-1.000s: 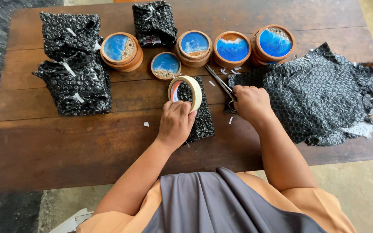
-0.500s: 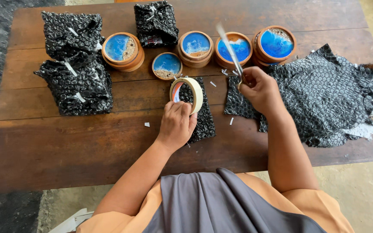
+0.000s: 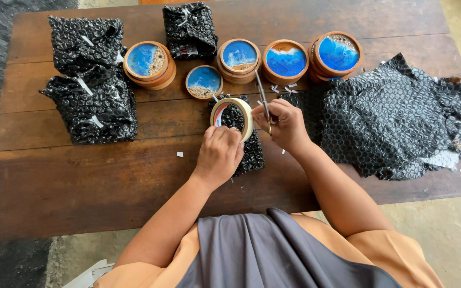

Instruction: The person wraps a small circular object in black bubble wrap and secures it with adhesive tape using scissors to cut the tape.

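My left hand point(image 3: 221, 152) holds a roll of pale masking tape point(image 3: 234, 117) upright over a small parcel wrapped in black bubble wrap point(image 3: 247, 148) on the wooden table point(image 3: 108, 176). My right hand point(image 3: 285, 125) grips a pair of scissors point(image 3: 263, 98), blades pointing away from me, right beside the tape roll. Both hands are close together over the parcel.
Round wooden coasters with blue tops point(image 3: 149, 61) stand in stacks along the far side. Black wrapped parcels point(image 3: 93, 101) are piled at the left, another point(image 3: 190, 26) at the back. A loose sheet of black bubble wrap point(image 3: 401, 120) lies at the right. Small tape scraps dot the table.
My right hand lifted the scissors from the table and brought them left to the tape roll. My left hand stayed on the roll.
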